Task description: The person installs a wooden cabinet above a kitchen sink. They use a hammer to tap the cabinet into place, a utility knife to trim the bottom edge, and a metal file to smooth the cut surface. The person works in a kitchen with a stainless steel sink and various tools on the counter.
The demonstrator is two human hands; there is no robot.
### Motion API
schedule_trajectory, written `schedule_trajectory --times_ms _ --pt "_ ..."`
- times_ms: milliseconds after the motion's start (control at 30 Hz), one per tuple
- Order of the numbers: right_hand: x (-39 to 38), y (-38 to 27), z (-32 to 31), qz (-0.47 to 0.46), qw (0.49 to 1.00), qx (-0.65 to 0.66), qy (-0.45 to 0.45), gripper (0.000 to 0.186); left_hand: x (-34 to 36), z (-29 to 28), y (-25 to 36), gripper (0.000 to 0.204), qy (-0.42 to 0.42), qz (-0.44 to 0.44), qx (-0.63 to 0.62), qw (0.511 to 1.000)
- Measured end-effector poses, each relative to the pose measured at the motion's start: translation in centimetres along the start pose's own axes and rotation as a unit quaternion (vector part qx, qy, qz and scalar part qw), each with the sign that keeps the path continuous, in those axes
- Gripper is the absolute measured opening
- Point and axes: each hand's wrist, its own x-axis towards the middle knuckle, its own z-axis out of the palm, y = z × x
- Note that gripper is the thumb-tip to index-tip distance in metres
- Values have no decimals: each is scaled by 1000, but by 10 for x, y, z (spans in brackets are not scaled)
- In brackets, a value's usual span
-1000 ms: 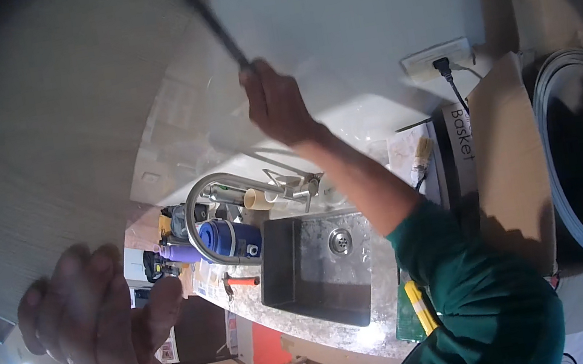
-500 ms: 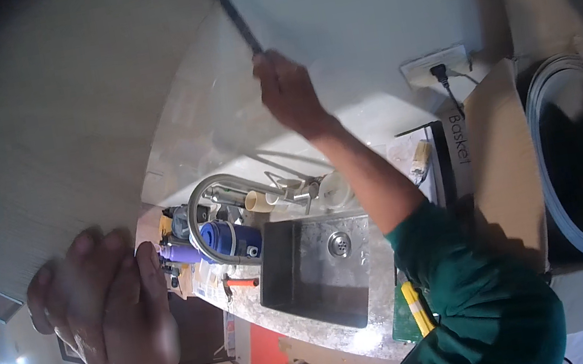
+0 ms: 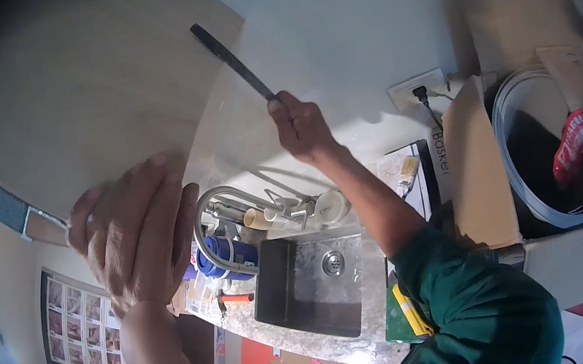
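Note:
My right hand (image 3: 302,125) is closed around one end of a dark, narrow flat file (image 3: 234,61), raised in front of the pale wall. Its free end points up and left, overlapping the corner area of a large wood-grain panel (image 3: 84,77); I cannot tell whether it touches. My left hand (image 3: 136,233) is open at the panel's lower part, fingers stretched upward and fingertips against or very near the surface. No object shows in it.
Below are a steel sink (image 3: 308,286), a curved faucet hose (image 3: 200,223), a blue jug (image 3: 231,256) and an orange-handled hammer (image 3: 234,298). At right, an open carton (image 3: 480,167) holds coiled white tubing (image 3: 511,147). A brush (image 3: 408,172) and plugged outlet (image 3: 418,89) are nearby.
The view has shifted, showing more of the panel's corner and the file's whole free length. My right hand appears lower; my left hand appears farther right and higher, its fingers straighter.

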Motion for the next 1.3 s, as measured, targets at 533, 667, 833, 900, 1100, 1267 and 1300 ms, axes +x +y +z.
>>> schedule_trajectory --times_ms 533,667,833,900,1100,1267,1300 --pt "23 27 -10 -9 984 -91 155 35 32 13 72 49 -349 -56 304 884" --pt "15 -1 -26 -51 967 33 246 37 46 51 70 56 -414 -22 343 843" --pt "10 -24 -47 37 936 160 311 39 63 101 52 56 -373 -15 288 882" --pt "5 -35 -53 7 937 137 320 39 77 130 49 54 -386 -21 291 875" --pt "-24 -73 -78 15 947 189 259 38 104 179 48 46 -447 6 274 851" --pt "-33 -67 -99 52 945 187 262 41 94 212 49 36 -319 -3 251 914" --pt "-35 -66 -99 71 943 200 256 41 95 211 50 33 -311 -14 250 917"
